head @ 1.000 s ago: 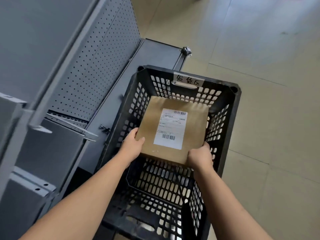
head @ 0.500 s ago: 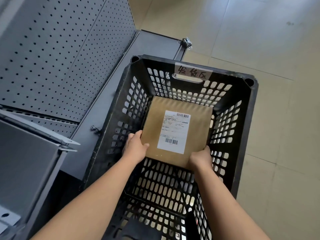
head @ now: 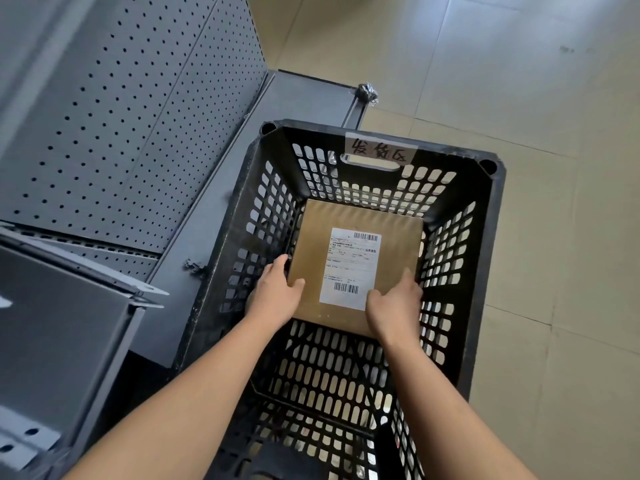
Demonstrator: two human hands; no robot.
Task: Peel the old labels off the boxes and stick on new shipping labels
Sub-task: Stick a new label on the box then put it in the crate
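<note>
A flat brown cardboard box (head: 394, 244) lies low inside a black perforated plastic crate (head: 495, 258), toward its far end. A white shipping label (head: 349, 268) with two barcodes is stuck on the box's top face. My left hand (head: 275, 294) grips the box's near left corner, thumb on top. My right hand (head: 394, 306) holds the near right corner, fingers over the top face beside the label. Both forearms reach down into the crate.
A white paper tag (head: 379, 150) with handwriting is taped above the handle slot on the crate's far wall. Grey metal shelving with a pegboard back (head: 131, 126) stands directly left of the crate. Beige tiled floor (head: 554, 98) lies to the right and beyond.
The box has gone down deeper into the crate with both hands still on it. My right hand has shifted further onto the box's top face.
</note>
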